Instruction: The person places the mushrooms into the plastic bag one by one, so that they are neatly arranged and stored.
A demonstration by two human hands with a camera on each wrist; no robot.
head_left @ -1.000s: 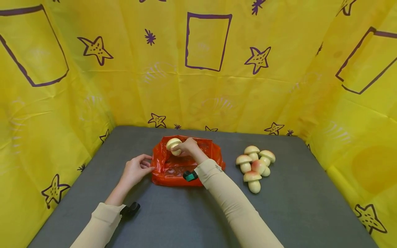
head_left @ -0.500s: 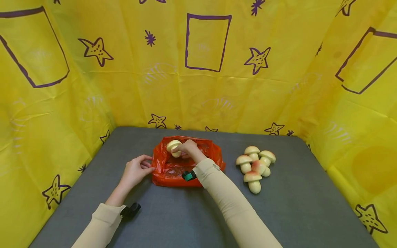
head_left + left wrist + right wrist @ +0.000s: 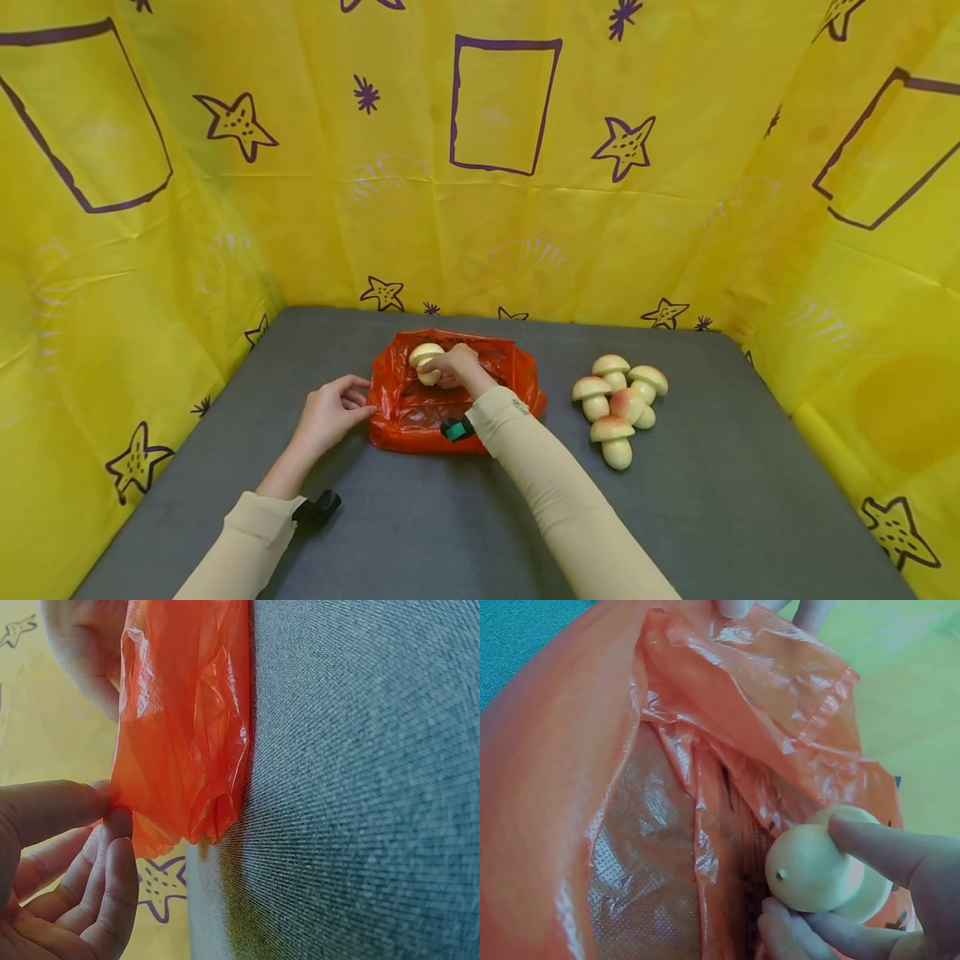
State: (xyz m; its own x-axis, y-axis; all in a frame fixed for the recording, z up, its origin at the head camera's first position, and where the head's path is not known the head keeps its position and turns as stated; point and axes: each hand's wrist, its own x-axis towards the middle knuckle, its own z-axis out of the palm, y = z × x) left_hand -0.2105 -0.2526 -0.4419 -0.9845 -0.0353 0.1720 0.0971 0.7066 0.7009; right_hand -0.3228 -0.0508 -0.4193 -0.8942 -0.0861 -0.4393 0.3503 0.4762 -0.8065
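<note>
Head view, held mushroom (image 3: pixel 425 352): above or just within the open mouth of the red bag (image 3: pixel 423 440), toward its far left part; cap uppermost, stem running down below it, long axis close to the picture's vertical. Depth in the bag cannot be told.
Head view, right hand (image 3: pixel 459 367): clamped on the mushroom, thumb and fingers around its stem side.
Head view, left hand (image 3: pixel 333 410): pinches the bag's left edge.
Head view, bag: on the grey tabletop (image 3: pixel 720 508), long side running left to right.
Head view, five loose mushrooms (image 3: pixel 627 402): clustered right of the bag; the nearest has its cap away from the person and its stem toward them.
Left wrist view, left hand: thumb and finger together on the bag's edge, other fingers curled behind.
Left wrist view, right hand: partly visible beyond the bag, blurred.
Right wrist view, held mushroom: rounded stem end, with a dark spot (image 3: pixel 781 875), facing left and toward the camera; cap behind it, to the right, so the long axis is foreshortened.
Right wrist view, right hand: one digit above, others below, clamped on the mushroom.
Right wrist view, backdrop: yellow cloth (image 3: pixel 915 705).
</note>
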